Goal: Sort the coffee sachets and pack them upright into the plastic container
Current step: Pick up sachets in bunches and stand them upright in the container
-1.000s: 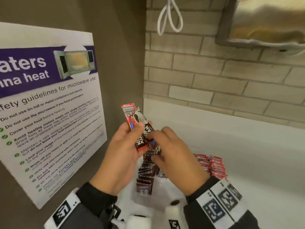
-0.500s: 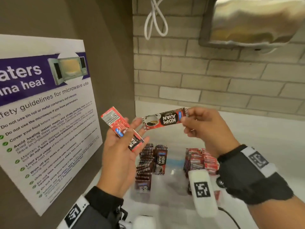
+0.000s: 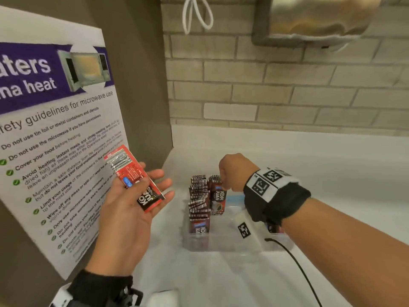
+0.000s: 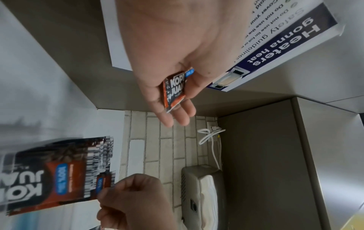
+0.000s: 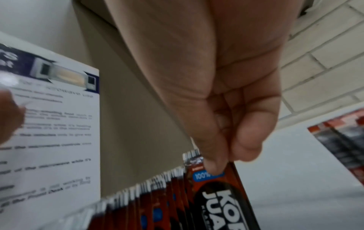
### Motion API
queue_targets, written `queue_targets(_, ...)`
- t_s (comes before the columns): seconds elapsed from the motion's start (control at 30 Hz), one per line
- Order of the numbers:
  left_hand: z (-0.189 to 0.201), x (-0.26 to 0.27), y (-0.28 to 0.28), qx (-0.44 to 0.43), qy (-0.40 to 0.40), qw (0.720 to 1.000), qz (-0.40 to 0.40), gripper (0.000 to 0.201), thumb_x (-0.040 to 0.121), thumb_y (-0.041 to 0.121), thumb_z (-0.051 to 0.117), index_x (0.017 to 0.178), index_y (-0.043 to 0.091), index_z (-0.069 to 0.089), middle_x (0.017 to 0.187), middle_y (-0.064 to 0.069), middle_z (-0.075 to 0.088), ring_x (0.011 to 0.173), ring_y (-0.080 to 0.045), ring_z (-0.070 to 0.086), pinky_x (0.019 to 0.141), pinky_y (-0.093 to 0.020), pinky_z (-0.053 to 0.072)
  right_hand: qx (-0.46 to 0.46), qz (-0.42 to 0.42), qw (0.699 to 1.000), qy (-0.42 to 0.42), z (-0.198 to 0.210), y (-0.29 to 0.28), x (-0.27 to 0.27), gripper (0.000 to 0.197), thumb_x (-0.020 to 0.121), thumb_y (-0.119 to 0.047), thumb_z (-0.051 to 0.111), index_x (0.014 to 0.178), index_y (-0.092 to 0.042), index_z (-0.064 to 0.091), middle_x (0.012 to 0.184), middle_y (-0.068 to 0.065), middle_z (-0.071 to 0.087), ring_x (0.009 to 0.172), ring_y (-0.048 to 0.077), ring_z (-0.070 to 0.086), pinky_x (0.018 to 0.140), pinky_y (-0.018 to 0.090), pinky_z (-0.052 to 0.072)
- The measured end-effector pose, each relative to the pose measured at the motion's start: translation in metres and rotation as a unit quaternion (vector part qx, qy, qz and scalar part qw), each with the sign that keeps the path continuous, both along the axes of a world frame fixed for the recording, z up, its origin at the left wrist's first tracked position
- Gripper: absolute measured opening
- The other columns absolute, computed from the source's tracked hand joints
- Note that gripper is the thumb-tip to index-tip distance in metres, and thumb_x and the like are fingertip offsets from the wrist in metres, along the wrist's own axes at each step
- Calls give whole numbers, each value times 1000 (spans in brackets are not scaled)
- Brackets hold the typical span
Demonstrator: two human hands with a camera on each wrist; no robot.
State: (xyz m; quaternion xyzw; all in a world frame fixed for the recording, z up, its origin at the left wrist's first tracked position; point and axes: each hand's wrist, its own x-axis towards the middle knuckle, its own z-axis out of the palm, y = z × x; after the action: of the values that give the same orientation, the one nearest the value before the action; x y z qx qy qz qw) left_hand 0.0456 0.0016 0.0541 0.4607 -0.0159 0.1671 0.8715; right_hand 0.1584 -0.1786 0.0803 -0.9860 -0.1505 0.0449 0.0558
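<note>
My left hand (image 3: pixel 152 187) is raised, palm up, left of the container, and its thumb holds a red sachet (image 3: pixel 132 176) across the fingers; the left wrist view shows that sachet (image 4: pixel 175 88) tucked under the thumb. My right hand (image 3: pixel 224 185) pinches the top edge of a brown Kopi Juan sachet (image 3: pixel 218 198) that stands upright in the clear plastic container (image 3: pixel 221 242), beside a row of upright brown sachets (image 3: pixel 199 196). In the right wrist view, thumb and fingers close on that sachet (image 5: pixel 220 186). Red sachets (image 5: pixel 344 140) stand at the container's right side, mostly hidden behind my wrist in the head view.
The container sits on a white counter (image 3: pixel 332 173). A cabinet side with a microwave safety poster (image 3: pixel 55 129) rises close on the left. Behind is a brick wall (image 3: pixel 287 96) with a steel towel dispenser (image 3: pixel 309 18) and a looped white cable (image 3: pixel 197 14).
My right hand took the brown sachet from the left hand, carried it out to the right, then down into the container beside the brown row. The left hand kept the red sachet.
</note>
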Motion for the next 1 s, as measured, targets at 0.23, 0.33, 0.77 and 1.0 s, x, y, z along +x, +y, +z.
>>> queue_targets(0.23,-3,1,11,22,-6,1000,-15,21,93,3,42,99,18,56,79,-2,71,73,-19,71,67,-34,60,-14,-32,999,27,-1,9,6,17,79,-8,71,90,-3,58,88,11,60,73,20,54,50,22,41)
queue_targets(0.33,-5,2,14,20,2,1000,-14,21,93,3,42,99,17,56,78,-2,71,72,-19,71,65,-33,60,1,-36,999,25,-6,8,3,31,78,-10,72,95,-6,46,91,9,52,77,21,51,46,20,34)
queue_targets(0.77,-14,10,5,20,27,999,-39,23,92,1,42,98,15,58,79,-6,71,71,-20,71,63,-32,60,86,-43,993,73,-12,-9,-29,7,86,0,51,91,2,55,100,20,64,86,28,64,65,31,47)
queue_targets(1.0,-16,7,2,21,29,998,-51,22,92,1,42,97,15,59,78,-5,70,70,-20,71,65,-33,60,23,-72,983,166,-28,-1,-26,13,87,-12,62,83,-4,52,83,5,56,81,21,65,51,20,43)
